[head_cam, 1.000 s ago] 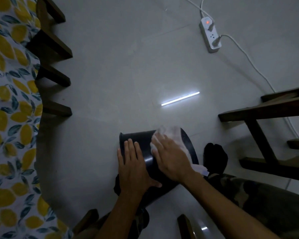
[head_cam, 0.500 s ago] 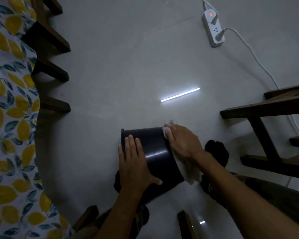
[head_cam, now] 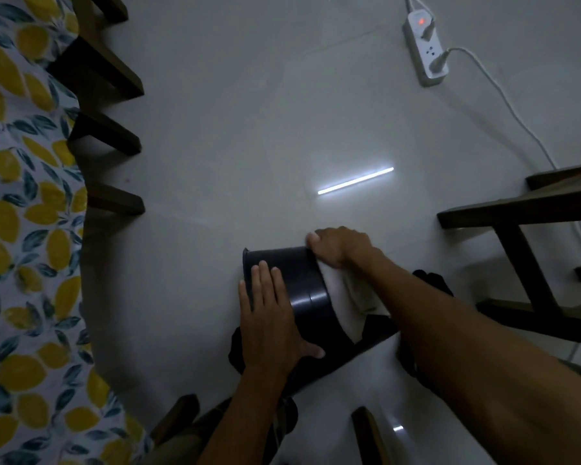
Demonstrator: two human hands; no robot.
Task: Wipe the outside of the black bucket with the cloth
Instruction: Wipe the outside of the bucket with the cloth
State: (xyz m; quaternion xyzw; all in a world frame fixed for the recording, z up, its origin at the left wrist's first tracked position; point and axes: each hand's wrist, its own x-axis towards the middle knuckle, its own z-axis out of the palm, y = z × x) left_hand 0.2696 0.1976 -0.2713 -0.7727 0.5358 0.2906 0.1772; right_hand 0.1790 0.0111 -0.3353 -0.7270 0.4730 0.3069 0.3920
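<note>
bucket (head_cam: 302, 290) on its side on the floor (head_cam: 232, 162) | our left hand (head_cam: 270, 317) flat on its wall, fingers spread | our right hand (head_cam: 341, 246) at its right rim, fingers clenched on the cloth (head_cam: 353, 290)

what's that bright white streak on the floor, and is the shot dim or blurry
Head view: the streak is a lamp's reflection on the glossy floor; the scene is dim, the black bucket shows a faint sheen, edges bend from the wide-angle lens, and the right hand is slightly soft.
</note>
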